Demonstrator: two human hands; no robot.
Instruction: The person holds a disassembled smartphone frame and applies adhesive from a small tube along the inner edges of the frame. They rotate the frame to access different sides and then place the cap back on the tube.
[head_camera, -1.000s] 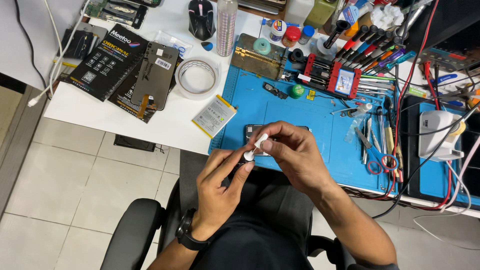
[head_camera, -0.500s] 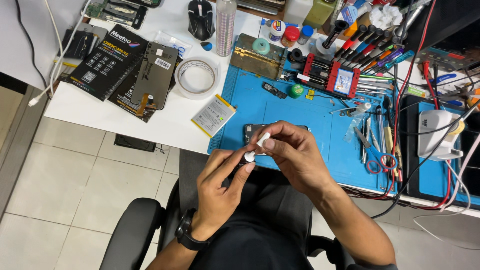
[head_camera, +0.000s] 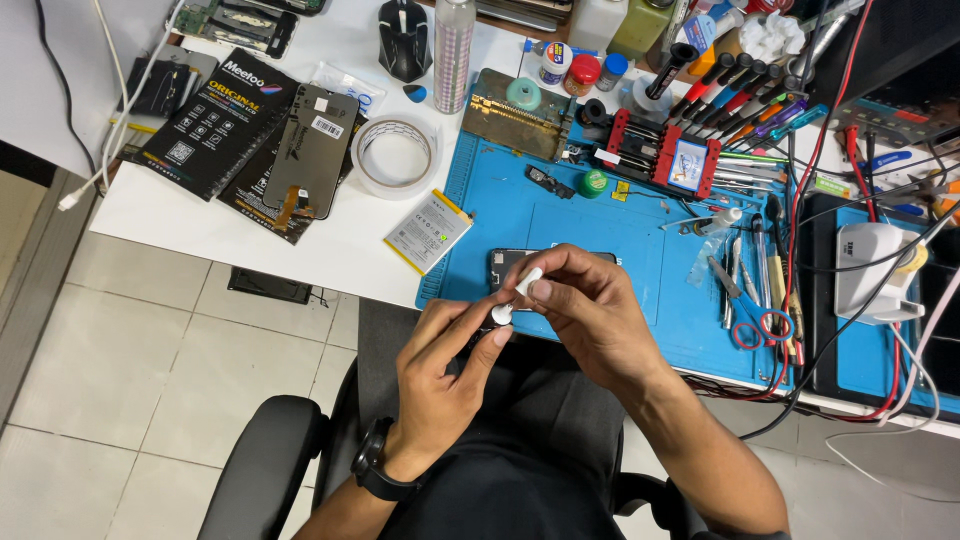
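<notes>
Two hands meet over the near edge of the bench, and between them I see a small white tube (head_camera: 524, 283) with a rounded white tip at its lower end. My right hand (head_camera: 585, 310) is closed on the tube's body, thumb and forefinger pinching it so it slants down toward the left. My left hand (head_camera: 445, 365) comes up from below, its fingertips pinched together at the white tip, which would steady that end while the other hand grips. Both are held up off the blue mat (head_camera: 620, 250), close to my chest, probably so that I can see the small part well. Just behind the hands a dark phone (head_camera: 505, 268) lies flat on the mat, within easy reach. A flat battery (head_camera: 428, 231) rests across the mat's left edge, beside a roll of tape (head_camera: 395, 155). Scissors (head_camera: 745, 310) and tweezers lie to the right, clear of the working spot. A black watch (head_camera: 375, 470) sits on my left wrist.
</notes>
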